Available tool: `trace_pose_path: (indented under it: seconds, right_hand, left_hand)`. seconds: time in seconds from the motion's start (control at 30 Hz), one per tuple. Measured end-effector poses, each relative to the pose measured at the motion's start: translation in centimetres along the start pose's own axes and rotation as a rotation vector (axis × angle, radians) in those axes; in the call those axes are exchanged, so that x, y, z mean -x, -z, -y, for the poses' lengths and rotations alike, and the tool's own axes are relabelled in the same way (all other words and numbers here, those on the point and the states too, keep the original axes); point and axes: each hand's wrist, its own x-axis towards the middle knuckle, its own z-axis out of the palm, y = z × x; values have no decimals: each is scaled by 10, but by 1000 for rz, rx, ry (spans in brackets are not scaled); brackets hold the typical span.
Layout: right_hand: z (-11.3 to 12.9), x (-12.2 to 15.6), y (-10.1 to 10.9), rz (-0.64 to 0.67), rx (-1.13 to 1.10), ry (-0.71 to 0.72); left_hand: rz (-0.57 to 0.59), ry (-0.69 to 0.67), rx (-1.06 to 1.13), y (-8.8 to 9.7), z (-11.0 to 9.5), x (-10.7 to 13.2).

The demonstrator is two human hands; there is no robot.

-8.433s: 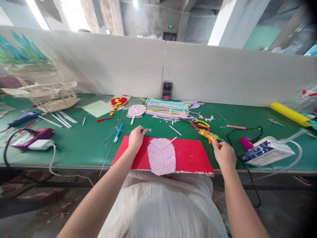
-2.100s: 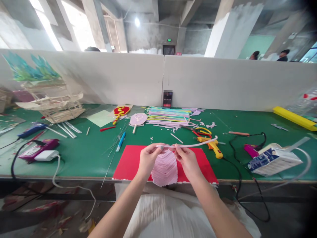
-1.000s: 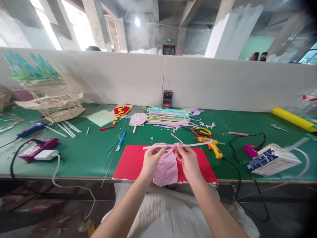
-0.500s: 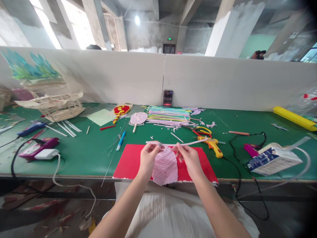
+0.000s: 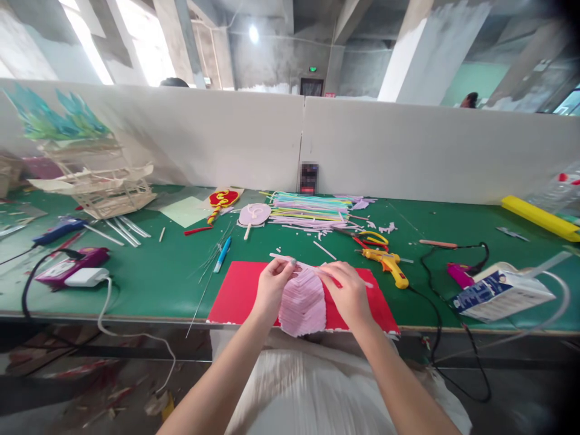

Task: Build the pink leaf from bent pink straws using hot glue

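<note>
A pale pink pipe cleaner (image 5: 307, 264) stretches between my hands, above the top of a pink leaf-shaped piece (image 5: 302, 308) built from rows of similar strips. My left hand (image 5: 275, 284) pinches it near its left end, thumb against fingers. Further right, my right hand (image 5: 348, 291) has its fingers closed on the same strip, whose other end pokes out beyond the knuckles. Under the leaf-shaped piece lies a red board (image 5: 233, 293) at the table's front edge. My fingers cover part of the piece's upper edge.
Behind the board lie a bundle of coloured pipe cleaners (image 5: 312, 208), a pink round piece on a stick (image 5: 254, 214) and a blue pen (image 5: 222, 255). A yellow glue gun (image 5: 388, 266) and scissors (image 5: 375, 240) sit right. A power strip (image 5: 77, 266) is left, a carton (image 5: 502, 293) far right.
My right hand has turned palm-down and lowered a little, bringing the strip's right side down towards the red board. My left hand keeps its pinch in nearly the same place.
</note>
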Motion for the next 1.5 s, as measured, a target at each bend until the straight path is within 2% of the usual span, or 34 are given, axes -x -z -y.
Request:
trace_pose_path:
  seconds: [0.1,0.27,0.4,0.5,0.63,0.87,0.97,1.13,1.37,1.5]
  right_hand:
    - [2,3,-1,83,-38,-37]
    - [2,7,-5,181,63,-109]
    - [-3,13,-5,212,189,-133]
    - [-8,19,-4,224,234,-121]
    - [-14,26,-2,190,229,-144]
    - [-21,28,0,83,349,-223]
    - [-23,29,0,122,309,-279]
    - [-18,28,-4,191,129,-266]
    - [-16,26,-5,199,73,-370]
    - [-17,26,-5,189,58,-376]
  left_hand:
    - [15,6,-15,4,2,-3]
    - [-5,-2,-148,15,6,-10]
    - [-111,-184,-455,33,-6,-13]
    - [-43,-277,-770,50,-19,-10]
    - [53,-241,-1010,62,-27,-8]
    - [257,-213,-1147,66,-22,-6]
    - [280,-219,-1220,67,-19,-5]
    - [263,-256,-1312,66,-13,-5]
    - [215,-262,-1405,66,-5,-11]
    - [169,-286,-1430,65,-1,-12]
